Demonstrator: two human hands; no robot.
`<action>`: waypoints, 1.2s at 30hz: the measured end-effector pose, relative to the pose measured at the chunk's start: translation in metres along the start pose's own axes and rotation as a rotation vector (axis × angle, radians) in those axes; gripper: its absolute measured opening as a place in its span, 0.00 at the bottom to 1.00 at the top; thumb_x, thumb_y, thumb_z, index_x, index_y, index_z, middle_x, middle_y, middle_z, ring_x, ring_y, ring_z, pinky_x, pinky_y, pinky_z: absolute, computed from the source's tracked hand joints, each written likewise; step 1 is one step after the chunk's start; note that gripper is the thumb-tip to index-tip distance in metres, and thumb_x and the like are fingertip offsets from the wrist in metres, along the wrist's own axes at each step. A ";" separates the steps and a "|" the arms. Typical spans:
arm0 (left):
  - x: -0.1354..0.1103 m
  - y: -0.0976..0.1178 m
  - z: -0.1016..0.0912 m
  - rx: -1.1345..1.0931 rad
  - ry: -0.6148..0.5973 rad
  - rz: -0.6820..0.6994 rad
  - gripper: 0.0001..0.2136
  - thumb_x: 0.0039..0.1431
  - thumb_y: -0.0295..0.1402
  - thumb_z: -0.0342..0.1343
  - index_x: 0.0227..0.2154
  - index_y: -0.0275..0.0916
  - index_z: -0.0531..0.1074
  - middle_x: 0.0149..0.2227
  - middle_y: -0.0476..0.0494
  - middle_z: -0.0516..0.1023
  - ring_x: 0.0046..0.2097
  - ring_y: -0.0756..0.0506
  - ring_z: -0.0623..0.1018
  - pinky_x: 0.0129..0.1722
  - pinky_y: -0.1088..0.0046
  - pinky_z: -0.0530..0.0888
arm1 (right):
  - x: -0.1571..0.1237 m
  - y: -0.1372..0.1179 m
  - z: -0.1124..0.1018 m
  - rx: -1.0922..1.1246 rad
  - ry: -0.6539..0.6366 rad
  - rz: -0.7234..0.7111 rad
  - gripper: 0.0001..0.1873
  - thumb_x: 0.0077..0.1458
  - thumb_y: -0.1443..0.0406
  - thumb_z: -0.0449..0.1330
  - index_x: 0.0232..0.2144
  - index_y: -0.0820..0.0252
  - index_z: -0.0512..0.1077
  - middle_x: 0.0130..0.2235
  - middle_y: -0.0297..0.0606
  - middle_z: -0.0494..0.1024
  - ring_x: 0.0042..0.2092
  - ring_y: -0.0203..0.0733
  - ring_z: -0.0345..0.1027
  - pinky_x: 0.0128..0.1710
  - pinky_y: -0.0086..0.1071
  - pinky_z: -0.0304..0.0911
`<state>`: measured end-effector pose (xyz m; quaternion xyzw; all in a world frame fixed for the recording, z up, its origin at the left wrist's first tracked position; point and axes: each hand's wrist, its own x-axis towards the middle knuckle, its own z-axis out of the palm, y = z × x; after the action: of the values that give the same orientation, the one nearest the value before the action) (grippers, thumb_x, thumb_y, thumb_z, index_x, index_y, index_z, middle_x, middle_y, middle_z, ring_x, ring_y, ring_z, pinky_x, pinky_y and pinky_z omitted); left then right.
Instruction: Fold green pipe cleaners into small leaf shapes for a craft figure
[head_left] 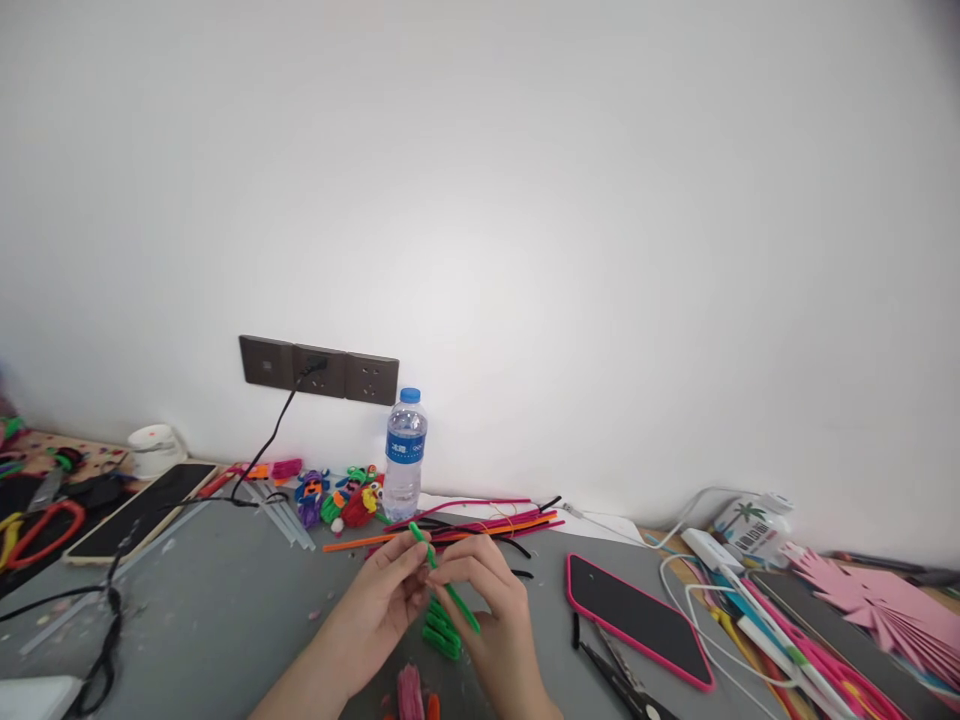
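My left hand [379, 605] and my right hand [491, 610] meet over the grey table [225, 600], both pinching one green pipe cleaner [442, 580] that runs diagonally between the fingers. Just below it lie folded green pipe cleaner pieces [441, 635]. A pink fuzzy piece [410, 692] and an orange bit [433, 706] sit near my wrists. Behind my hands lies a bundle of pink, orange and black pipe cleaners [480, 525].
A water bottle [405, 455] stands by the wall under a socket strip [319, 368] with a black cable. Small pipe-cleaner figures [341, 497] and glue sticks [285, 515] lie left of the bottle. A pink-cased phone [637, 618], scissors [619, 680], white cables and pink paper [877, 595] lie at right. A tablet [142, 510] is at left.
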<state>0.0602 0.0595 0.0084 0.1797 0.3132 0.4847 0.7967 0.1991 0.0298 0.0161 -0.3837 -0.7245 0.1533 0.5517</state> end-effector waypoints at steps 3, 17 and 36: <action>0.002 -0.001 -0.004 0.046 -0.035 0.020 0.16 0.34 0.33 0.75 0.24 0.36 0.73 0.21 0.56 0.68 0.23 0.56 0.67 0.24 0.81 0.64 | 0.001 0.001 0.000 0.086 -0.005 0.050 0.06 0.55 0.70 0.60 0.28 0.56 0.74 0.30 0.38 0.75 0.34 0.42 0.68 0.33 0.33 0.63; -0.008 0.010 0.001 0.678 -0.029 0.318 0.15 0.46 0.43 0.66 0.23 0.38 0.70 0.22 0.54 0.66 0.27 0.50 0.65 0.27 0.79 0.61 | 0.000 0.013 -0.004 0.412 0.068 0.392 0.06 0.50 0.64 0.64 0.24 0.59 0.73 0.26 0.36 0.75 0.30 0.41 0.67 0.31 0.32 0.62; -0.009 -0.001 -0.001 0.726 -0.358 0.211 0.16 0.45 0.44 0.66 0.23 0.36 0.70 0.22 0.53 0.63 0.25 0.52 0.61 0.25 0.78 0.57 | 0.006 0.013 -0.018 0.781 -0.118 0.575 0.13 0.45 0.56 0.69 0.28 0.58 0.76 0.24 0.32 0.70 0.27 0.36 0.62 0.28 0.27 0.58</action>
<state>0.0569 0.0512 0.0096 0.5614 0.3000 0.3830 0.6694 0.2201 0.0392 0.0183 -0.3233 -0.5077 0.5811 0.5478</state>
